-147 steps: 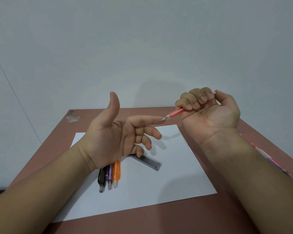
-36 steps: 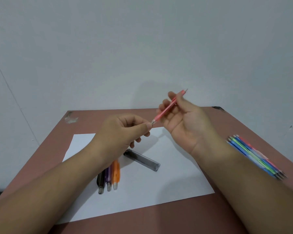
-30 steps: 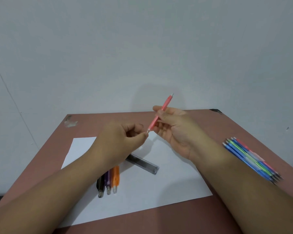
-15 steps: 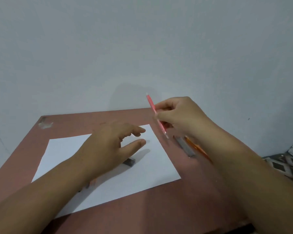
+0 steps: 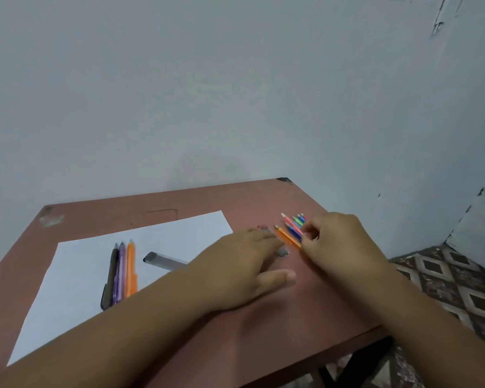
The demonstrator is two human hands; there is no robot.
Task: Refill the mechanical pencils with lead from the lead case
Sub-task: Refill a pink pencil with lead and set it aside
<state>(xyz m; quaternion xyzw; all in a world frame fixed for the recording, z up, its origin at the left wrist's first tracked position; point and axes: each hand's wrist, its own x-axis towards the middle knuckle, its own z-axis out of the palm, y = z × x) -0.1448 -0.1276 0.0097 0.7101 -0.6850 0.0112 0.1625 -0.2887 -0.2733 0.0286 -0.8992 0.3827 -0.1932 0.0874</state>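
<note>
The bundle of thin mechanical pencils in pink, green, blue and orange [image 5: 293, 229] lies on the reddish-brown table [image 5: 263, 331] near its far right edge, their tips pointing away to the left. The right hand [image 5: 339, 242] sits at the near end of that bundle, its fingers curled onto the pencils; blur hides whether they pinch 1 or only touch. Just left of those fingers, the left hand [image 5: 244, 273] lies flat with straight fingers, thumb spread toward the camera, its fingertips over a small grey lead case [image 5: 282, 252] that peeks out beside the orange pencil. Further left of that hand, a clear grey rectangular lead case [image 5: 164, 260] and 3 thicker pencils, black, purple and orange [image 5: 121, 273], rest side by side on a white paper sheet [image 5: 81, 275].
</note>
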